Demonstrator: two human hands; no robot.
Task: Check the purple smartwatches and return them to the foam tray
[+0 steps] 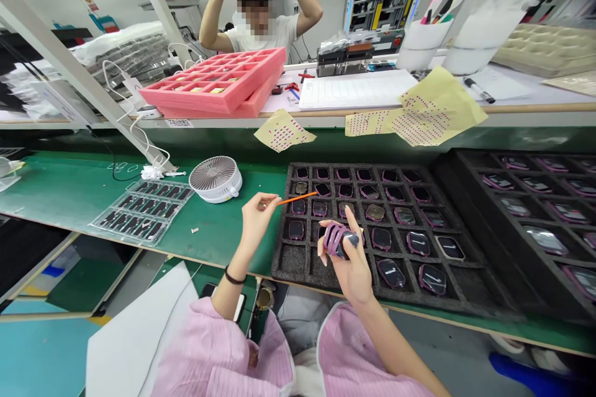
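Observation:
Between the fingertips of my left hand (pixel 258 220) is a thin orange stick (pixel 298 198), pointing right over the black foam tray's left side. My right hand (pixel 354 270) is wrapped round a small stack of purple watch cases (pixel 334 239), with a dark glossy face showing at one end. It is held above the front of the black foam tray (pixel 291 257). Square watch bodies, mostly purple-rimmed like this one (pixel 382 237), lie in most of the tray's pockets. One at the right has a pale rim (pixel 449 247). My right hand hides some of the front pockets.
A second black tray (pixel 465 177) of watches adjoins at right. Left of my hands are a white fan (pixel 215 178) and a clear tray of black parts (pixel 144 211). Pink foam trays (pixel 209 99) sit on the shelf. Opposite, a person (pixel 261 31) raises both arms to a headset.

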